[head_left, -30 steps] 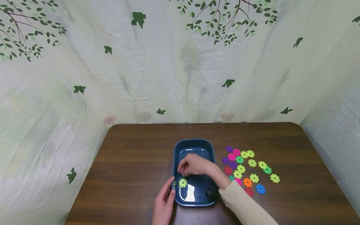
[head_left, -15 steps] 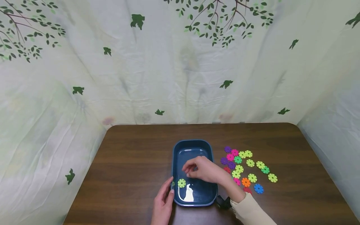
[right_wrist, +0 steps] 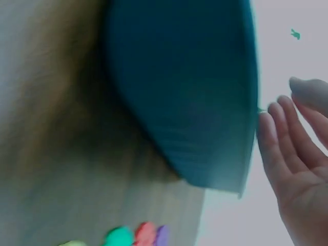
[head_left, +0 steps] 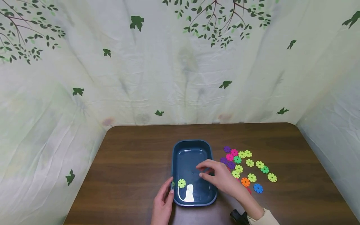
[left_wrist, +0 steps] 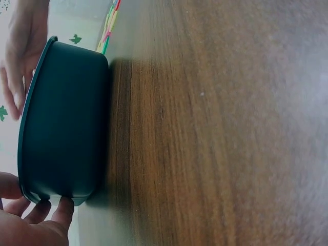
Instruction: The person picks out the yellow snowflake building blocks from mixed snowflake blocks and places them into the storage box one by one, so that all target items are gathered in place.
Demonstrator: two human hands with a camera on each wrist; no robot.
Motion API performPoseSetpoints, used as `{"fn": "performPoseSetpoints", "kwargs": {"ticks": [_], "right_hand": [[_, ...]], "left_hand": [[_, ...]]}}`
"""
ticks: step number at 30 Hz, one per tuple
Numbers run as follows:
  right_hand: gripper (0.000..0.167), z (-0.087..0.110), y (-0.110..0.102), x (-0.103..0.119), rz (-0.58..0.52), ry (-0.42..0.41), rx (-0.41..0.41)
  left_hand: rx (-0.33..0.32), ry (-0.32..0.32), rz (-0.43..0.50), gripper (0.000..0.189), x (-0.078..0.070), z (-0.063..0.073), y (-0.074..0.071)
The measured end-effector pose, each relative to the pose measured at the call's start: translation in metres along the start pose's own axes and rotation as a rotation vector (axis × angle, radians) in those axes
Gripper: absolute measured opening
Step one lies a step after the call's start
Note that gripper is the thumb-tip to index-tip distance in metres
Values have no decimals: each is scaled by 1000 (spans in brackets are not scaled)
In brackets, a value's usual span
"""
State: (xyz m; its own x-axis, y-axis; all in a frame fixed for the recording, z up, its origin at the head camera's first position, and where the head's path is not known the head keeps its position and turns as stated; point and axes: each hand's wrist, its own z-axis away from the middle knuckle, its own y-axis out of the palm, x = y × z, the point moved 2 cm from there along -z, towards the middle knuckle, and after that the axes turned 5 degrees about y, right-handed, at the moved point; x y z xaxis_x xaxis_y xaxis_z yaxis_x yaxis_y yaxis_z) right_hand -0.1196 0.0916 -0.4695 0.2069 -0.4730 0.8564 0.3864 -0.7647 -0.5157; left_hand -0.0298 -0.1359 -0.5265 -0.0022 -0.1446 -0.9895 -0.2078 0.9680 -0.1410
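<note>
A dark blue tray (head_left: pixel 192 172) stands on the table with one yellow-green flower-shaped disc (head_left: pixel 181 183) flat on its floor. Part of a second disc (head_left: pixel 173 183) shows by its left wall. My left hand (head_left: pixel 163 201) touches the tray's left side with fingertips and thumb; in the left wrist view several fingers (left_wrist: pixel 64 210) rest against the outer wall. Above the tray's right rim is my right hand (head_left: pixel 220 176), fingers loosely bent, thumb and forefinger apart and nothing between them. The right wrist view shows its fingers (right_wrist: pixel 289 138) beside the rim.
Several flower-shaped discs lie right of the tray in purple, pink, green, yellow-green, an orange one (head_left: pixel 245 182) and a blue one (head_left: pixel 258 188). The brown table (head_left: pixel 135 162) ends at a pale cloth backdrop (head_left: pixel 168 78) with leaf prints.
My right hand has moved right, from over the tray's middle to its right rim, and its thumb and forefinger have spread apart. The left hand stays at the tray's left side.
</note>
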Motion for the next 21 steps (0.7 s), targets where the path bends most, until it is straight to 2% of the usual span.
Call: {"fn": "performPoseSetpoints", "kwargs": {"ticks": [5,9,16,21], "right_hand": [[32,16,-4,-14,-58,12,-147],[35,27,-9,-28,-65,5,-225],[38,43,-20,-50,21,-66,-246],[39,55,-26,-61,94,-37,-206]], "left_hand": [[-2,-1,-8,45,0,1,0],[1,7,-14,44,1,0,0],[-4,-1,-7,44,0,0,0],[-5,-3,0,45,-1,1,0]]}}
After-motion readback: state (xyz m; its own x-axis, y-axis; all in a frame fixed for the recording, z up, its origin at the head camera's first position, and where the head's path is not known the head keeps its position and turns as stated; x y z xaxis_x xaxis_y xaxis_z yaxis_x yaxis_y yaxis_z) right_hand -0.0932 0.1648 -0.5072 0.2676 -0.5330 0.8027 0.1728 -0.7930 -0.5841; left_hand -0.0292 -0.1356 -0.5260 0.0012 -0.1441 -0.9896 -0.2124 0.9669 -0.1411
